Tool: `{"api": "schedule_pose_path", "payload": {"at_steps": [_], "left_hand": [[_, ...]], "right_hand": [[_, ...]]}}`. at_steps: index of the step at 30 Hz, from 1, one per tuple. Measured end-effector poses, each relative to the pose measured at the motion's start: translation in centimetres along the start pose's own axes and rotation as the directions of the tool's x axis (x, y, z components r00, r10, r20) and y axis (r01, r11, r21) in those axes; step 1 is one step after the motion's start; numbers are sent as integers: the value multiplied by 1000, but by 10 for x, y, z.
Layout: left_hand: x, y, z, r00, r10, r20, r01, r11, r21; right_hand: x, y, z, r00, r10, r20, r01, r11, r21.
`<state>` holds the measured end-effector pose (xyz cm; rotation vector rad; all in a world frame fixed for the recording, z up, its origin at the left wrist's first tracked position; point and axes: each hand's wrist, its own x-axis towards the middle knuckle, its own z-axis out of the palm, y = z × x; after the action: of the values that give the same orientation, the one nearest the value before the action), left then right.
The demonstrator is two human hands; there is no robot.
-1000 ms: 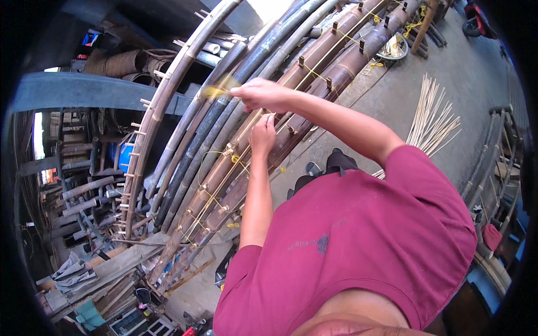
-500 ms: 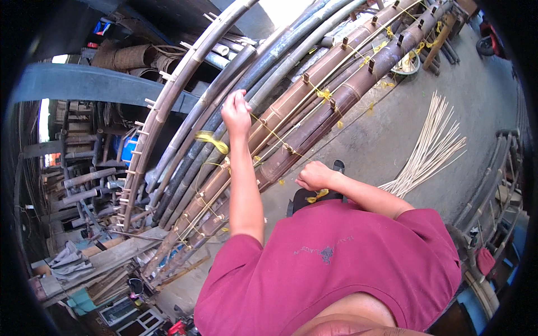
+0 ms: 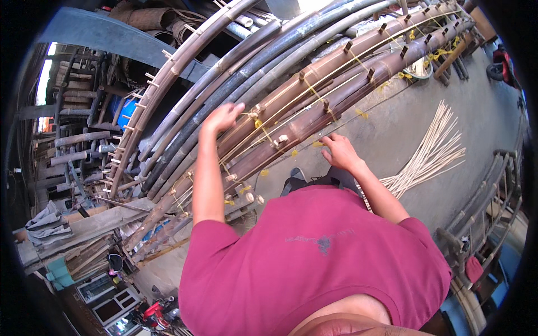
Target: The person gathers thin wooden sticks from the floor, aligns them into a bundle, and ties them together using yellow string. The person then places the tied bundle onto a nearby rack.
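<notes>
Head view, looking down over a person in a red shirt [image 3: 319,257] standing at a long rack of bamboo poles [image 3: 314,106].

Left hand [image 3: 223,116]: fingers loosely curled, resting on top of the poles at about 11 o'clock from the person's chest. Whether they pinch anything cannot be told. Just beside the fingertips, at 3 o'clock, a yellow tie [image 3: 259,124] is knotted round a thin strip.

Right hand [image 3: 339,151]: fingers spread and open, gripping nothing, held against the lower edge of the lowest brown pole at about 1 o'clock.

Roughly eight to ten poles lie side by side, some dark grey, some brown; an exact count is not possible. Their long axis sweeps from 7 o'clock up to 1 o'clock, bowed by the lens. Short pegs [image 3: 302,74] stick up from them at intervals, and several more yellow ties dot the far end.

One fan-shaped bundle of thin pale sticks [image 3: 434,154] lies on the grey concrete floor [image 3: 392,112] at 3 o'clock, well apart from the right hand, its tips pointing toward 1 o'clock.
</notes>
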<state>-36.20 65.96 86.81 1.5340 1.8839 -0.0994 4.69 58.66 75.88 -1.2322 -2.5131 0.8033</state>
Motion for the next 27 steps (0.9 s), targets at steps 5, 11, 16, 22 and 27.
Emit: {"api": "schedule_pose_path", "payload": {"at_steps": [5, 11, 16, 22, 27], "left_hand": [[-75, -34, -38, 946, 272, -178, -301, 530, -793], [-65, -48, -30, 679, 42, -733, 228, 937, 265], [-62, 6, 80, 895, 138, -425, -168, 985, -33], [-73, 50, 124, 889, 25, -458, -79, 992, -99], [-41, 15, 144, 856, 175, -487, -364, 872, -327]], "right_hand": [[-10, -54, 40, 985, 118, 125, -139, 975, 174], [8, -109, 72, 949, -10, 314, -232, 652, 722], [25, -126, 48, 857, 87, 508, -261, -777, 573], [66, -183, 15, 562, 728, -394, 488, 93, 868], [178, -263, -39, 940, -192, -282, 340, 478, 810]]}}
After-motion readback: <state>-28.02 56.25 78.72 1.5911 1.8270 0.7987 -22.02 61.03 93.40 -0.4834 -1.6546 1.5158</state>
